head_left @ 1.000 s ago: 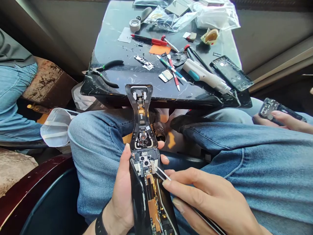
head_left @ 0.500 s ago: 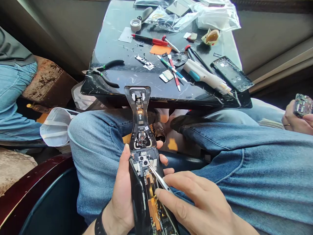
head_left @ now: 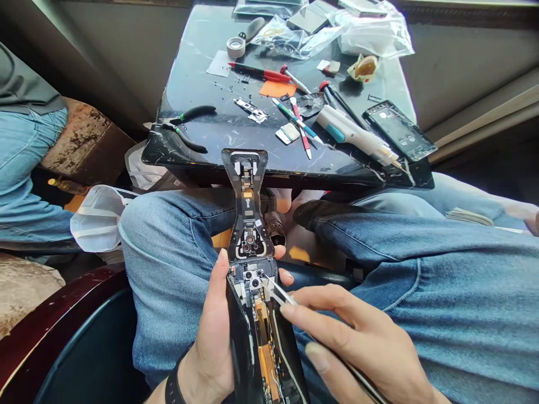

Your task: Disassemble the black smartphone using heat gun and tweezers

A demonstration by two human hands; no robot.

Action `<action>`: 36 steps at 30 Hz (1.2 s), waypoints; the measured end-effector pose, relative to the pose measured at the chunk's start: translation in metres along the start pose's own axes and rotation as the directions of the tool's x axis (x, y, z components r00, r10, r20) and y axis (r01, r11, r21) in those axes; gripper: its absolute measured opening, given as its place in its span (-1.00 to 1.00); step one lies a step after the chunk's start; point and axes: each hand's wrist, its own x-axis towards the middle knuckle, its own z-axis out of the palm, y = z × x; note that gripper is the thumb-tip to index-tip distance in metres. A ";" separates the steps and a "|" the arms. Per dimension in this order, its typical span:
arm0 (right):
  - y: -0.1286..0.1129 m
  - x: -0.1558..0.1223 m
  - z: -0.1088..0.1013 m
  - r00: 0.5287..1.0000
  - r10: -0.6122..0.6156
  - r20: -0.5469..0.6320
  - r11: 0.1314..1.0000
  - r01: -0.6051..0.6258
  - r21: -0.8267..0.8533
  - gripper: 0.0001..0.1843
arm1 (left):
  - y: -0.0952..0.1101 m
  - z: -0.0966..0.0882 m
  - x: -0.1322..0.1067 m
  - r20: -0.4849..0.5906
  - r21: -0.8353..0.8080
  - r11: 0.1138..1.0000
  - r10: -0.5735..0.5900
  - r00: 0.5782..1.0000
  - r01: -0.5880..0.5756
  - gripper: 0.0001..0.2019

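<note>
An opened smartphone [head_left: 263, 342] lies in my left hand [head_left: 213, 331], thumb along its left edge and fingertips showing at its right edge. Its inner boards and copper-coloured strips are exposed. From its upper end a loosened back panel [head_left: 248, 210] stretches away, inner side up. My right hand [head_left: 357, 331] pinches a pair of metal tweezers [head_left: 283, 293]. Their tips are slightly apart, just right of the camera module [head_left: 254, 279]; whether they touch anything I cannot tell.
On the black marbled table [head_left: 202, 84] ahead lie pliers [head_left: 189, 129], a white electric screwdriver [head_left: 356, 134], a phone frame [head_left: 400, 129], several pens and small tools, and plastic bags [head_left: 370, 33]. Another person's jeans [head_left: 29, 163] show at the left.
The tweezers' tips have shifted from just below the camera module to its right side and spread slightly. The phone moved a little right in view. Another person's hand with a device left the right edge.
</note>
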 end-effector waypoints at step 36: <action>0.008 0.027 -0.011 0.664 0.651 0.367 0.219 -0.628 0.747 -0.70 | -0.001 0.001 0.003 0.012 0.208 0.973 0.094 0.995 -0.095 -0.15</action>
